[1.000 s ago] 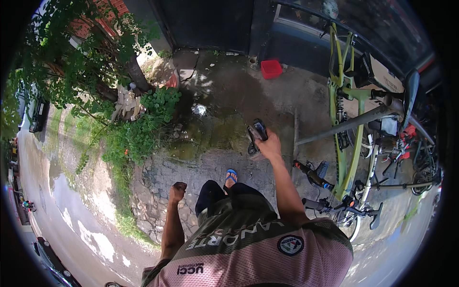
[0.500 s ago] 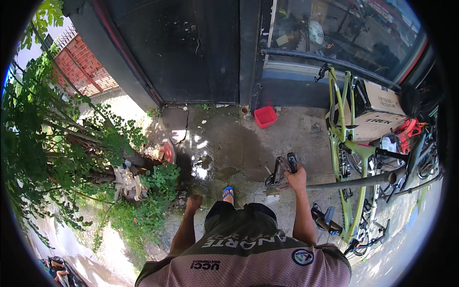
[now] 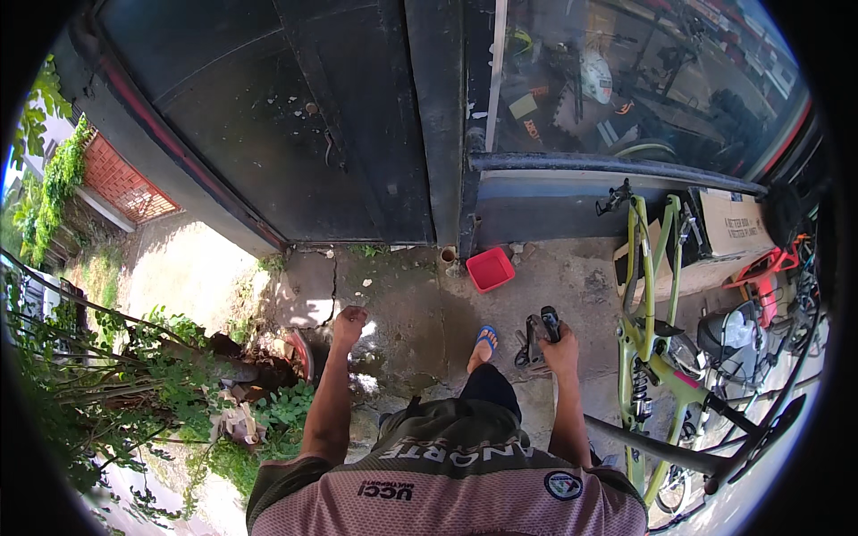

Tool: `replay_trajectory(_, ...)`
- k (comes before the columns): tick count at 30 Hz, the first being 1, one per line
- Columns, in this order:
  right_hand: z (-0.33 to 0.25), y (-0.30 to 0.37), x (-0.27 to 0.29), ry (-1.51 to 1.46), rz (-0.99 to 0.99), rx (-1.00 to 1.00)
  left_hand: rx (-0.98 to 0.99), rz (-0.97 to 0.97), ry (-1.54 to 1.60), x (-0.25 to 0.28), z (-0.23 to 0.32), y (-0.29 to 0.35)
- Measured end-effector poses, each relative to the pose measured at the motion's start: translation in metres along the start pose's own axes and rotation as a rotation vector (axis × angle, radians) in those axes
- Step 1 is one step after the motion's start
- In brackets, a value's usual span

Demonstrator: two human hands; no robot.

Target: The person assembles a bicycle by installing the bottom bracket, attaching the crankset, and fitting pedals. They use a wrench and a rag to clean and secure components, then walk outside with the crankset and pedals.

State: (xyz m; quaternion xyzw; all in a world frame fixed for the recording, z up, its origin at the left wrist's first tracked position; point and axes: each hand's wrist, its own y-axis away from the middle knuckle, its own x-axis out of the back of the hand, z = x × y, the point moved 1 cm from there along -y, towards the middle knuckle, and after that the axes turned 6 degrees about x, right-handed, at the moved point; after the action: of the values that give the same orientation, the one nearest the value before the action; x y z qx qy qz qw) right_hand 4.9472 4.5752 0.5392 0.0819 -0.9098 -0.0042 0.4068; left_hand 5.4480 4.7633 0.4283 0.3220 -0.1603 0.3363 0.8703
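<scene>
My right hand is closed round a dark grey and black bicycle part with several metal arms. It is held at the right, above the concrete ground; its exact kind is too small to make out. My left hand is raised at the left with its fingers curled, and nothing shows in it. A yellow-green bicycle frame without a front wheel in view stands to the right of my right hand. A dark metal tube passes in front of its lower part.
Ahead, a red plastic basin stands on the concrete near a black metal door. A cardboard box and a red object are behind the bicycle frame. Leafy plants crowd the left. My foot in a blue sandal is forward.
The door and the red basin are nearer. My left hand has swung forward, and a sandalled foot has stepped ahead. My right hand still holds the bicycle part.
</scene>
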Motion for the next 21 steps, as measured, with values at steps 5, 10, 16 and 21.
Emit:
replay_trajectory(5,-0.009,-0.098,-0.017,-0.116,-0.223,0.065,0.089,0.073,-0.048,-0.006,0.071,-0.057)
replay_trajectory(10,-0.039,-0.178,-0.034,-0.047,-0.378,0.148,-0.166,0.240,-0.087,0.010,0.171,-0.144)
replay_trajectory(16,-0.058,-0.231,-0.045,-0.102,-0.350,0.310,-0.177,0.280,-0.110,0.041,0.275,-0.274)
replay_trajectory(21,-0.069,-0.242,-0.036,-0.046,-0.349,0.242,-0.018,0.407,-0.082,0.047,0.296,-0.381)
